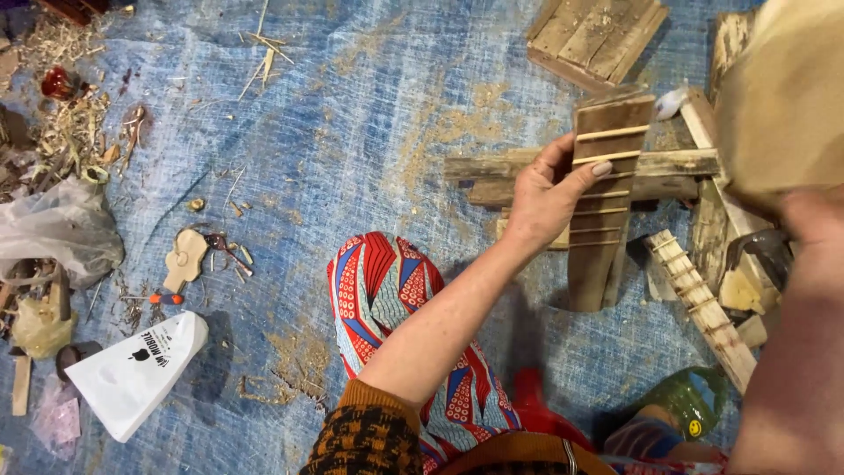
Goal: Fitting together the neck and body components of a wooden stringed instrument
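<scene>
Gripping a tapered, weathered grey-brown wooden piece crossed by pale thin slats [605, 207], upright above the blue woven tarp [334, 149].
Left hand [547, 195] pinches its left edge, thumb across the face over a slat; the wood looks stiff, light and rough, the slats likely fragile, so the bare edges seem safest. Right hand [813, 220] is blurred; cannot tell its grip. Similar slatted stick [703, 308] lies below.
</scene>
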